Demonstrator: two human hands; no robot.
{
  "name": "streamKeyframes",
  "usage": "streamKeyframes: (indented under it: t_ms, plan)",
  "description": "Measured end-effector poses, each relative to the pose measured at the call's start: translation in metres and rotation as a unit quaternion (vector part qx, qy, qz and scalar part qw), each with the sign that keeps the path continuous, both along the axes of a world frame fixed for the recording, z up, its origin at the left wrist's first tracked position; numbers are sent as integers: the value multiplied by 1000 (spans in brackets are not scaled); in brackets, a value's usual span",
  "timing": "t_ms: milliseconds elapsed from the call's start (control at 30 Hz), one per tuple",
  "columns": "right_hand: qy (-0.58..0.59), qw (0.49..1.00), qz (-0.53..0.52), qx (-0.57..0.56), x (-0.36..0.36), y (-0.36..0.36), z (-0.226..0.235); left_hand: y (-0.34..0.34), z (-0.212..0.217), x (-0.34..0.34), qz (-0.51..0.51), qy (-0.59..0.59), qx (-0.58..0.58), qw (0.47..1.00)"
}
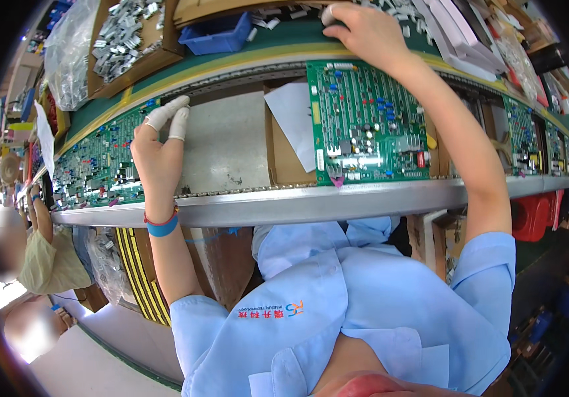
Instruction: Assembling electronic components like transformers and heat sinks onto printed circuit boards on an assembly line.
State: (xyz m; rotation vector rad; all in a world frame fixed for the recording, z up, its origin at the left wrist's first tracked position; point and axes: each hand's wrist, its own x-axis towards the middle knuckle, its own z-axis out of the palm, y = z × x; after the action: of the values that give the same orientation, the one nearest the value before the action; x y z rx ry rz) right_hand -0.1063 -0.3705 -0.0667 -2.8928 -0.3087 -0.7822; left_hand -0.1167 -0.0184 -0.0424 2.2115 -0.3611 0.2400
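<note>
My left hand [160, 149], with white finger cots on two fingertips, rests on the right edge of a green circuit board [99, 165] on the conveyor at the left. My right hand [364, 30] reaches far over the line to the back shelf, its fingers curled among several small grey metal parts [400, 10]; whether it grips one I cannot tell. Between my arms lies another green circuit board [367, 122], crowded with blue and black components. A white sheet of paper [294, 119] lies just left of it.
A blue bin [218, 36] and a cardboard tray of grey metal parts [122, 36] stand behind the conveyor. More circuit boards [526, 135] follow at the right. A metal rail [297, 202] edges the line. Another person [46, 255] sits at the left.
</note>
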Motion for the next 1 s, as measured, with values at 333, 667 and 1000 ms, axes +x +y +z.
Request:
streamKeyframes:
  t_ms: [333, 667, 1000]
  plan:
    - [51, 984, -71, 158, -112, -52, 46, -13, -15, -6, -43, -57, 22, 997]
    - [5, 922, -284, 262, -269, -139, 25, -45, 10, -48, -272, -236, 127, 924]
    - [-30, 940, -219, 261, -211, -137, 52, -84, 7, -69, -373, -331, 250, 830]
